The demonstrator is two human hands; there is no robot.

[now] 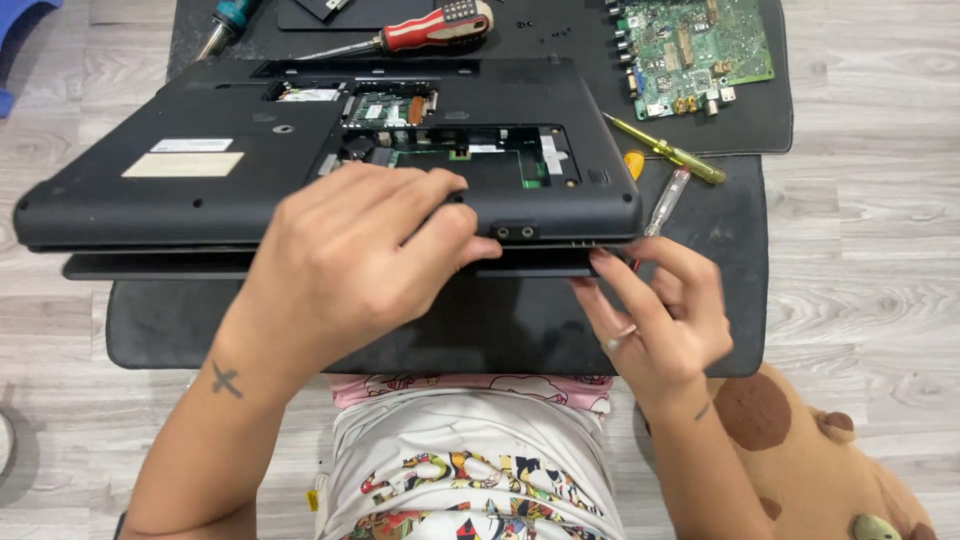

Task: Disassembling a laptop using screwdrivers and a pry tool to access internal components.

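A black laptop lies upside down on a dark mat, its bottom covers off so that green boards show in open bays. My left hand lies over the laptop's near edge, fingers curled against the front. My right hand, with a ring on one finger, has its fingertips at the seam under the near right corner. It grips nothing that I can see.
A red-handled screwdriver and a teal-handled tool lie behind the laptop. A green circuit board sits at the back right. A yellow screwdriver and a clear-handled one lie right of the laptop. A brown plush toy rests near right.
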